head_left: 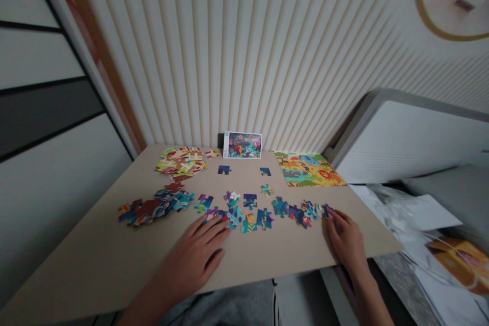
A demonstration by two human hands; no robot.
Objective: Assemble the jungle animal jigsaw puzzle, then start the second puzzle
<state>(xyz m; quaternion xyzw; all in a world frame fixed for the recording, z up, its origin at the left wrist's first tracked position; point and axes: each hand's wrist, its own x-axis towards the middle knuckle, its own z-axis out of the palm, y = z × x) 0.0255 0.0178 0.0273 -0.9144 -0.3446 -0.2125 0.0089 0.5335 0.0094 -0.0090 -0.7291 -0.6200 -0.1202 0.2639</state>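
Right hand (347,234) pinches purple piece (326,210); left hand (201,248) loosely spread; blue pieces (280,206) look mostly unjoined; yellow animal puzzle (305,173) looks complete.

Bare hands (201,245) forward, well apart

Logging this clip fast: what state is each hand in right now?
Left hand: open, palm down, fingers resting on puzzle pieces.
Right hand: closed, apparently pinching a small purple puzzle piece.
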